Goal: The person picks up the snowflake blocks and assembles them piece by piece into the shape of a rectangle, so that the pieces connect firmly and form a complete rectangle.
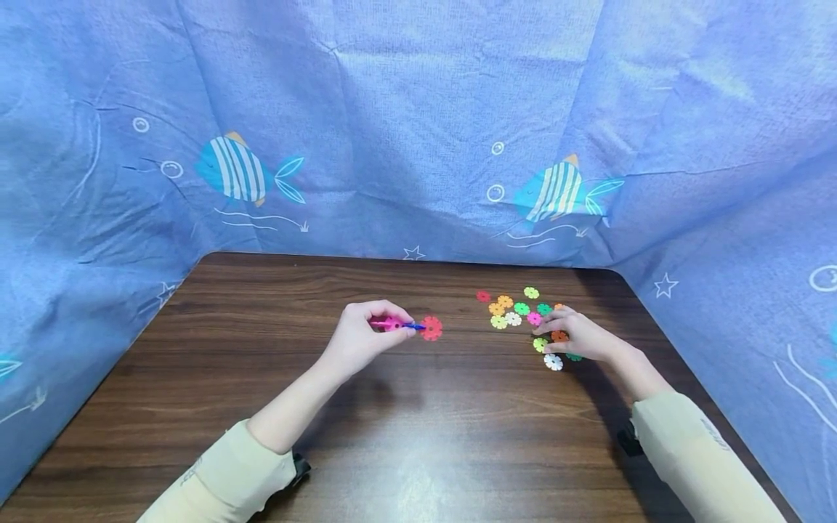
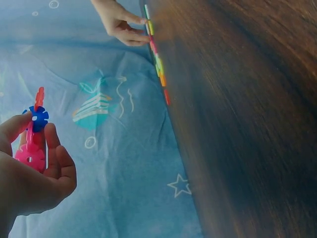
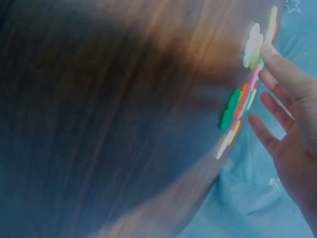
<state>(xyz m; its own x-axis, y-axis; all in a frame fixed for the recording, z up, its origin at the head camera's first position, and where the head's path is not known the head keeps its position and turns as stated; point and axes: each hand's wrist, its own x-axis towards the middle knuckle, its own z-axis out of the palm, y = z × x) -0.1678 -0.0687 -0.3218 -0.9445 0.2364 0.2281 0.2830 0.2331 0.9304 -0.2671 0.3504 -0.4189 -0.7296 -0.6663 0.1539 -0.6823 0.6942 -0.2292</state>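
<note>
My left hand (image 1: 358, 340) pinches a short chain of notched plastic flower discs between thumb and fingers, raised over the table. In it a pink disc (image 2: 30, 157) sits at the palm side, a blue disc (image 2: 38, 119) shows at the fingertips, and a red disc (image 1: 431, 328) sticks out at the far end. Over the loose discs at the right, my right hand (image 1: 583, 335) reaches down with fingers spread and nothing gripped. Its fingertips are close to a yellow-green disc (image 1: 540, 345) and an orange-red disc (image 1: 559, 336); a white disc (image 1: 553, 362) lies just below. The hand partly covers others.
Several more loose discs lie on the brown wooden table (image 1: 275, 407), among them a red one (image 1: 483, 296), a pink one (image 1: 534, 318) and another white one (image 1: 513, 319). A blue fish-patterned curtain (image 1: 405, 131) stands around the table's back and sides.
</note>
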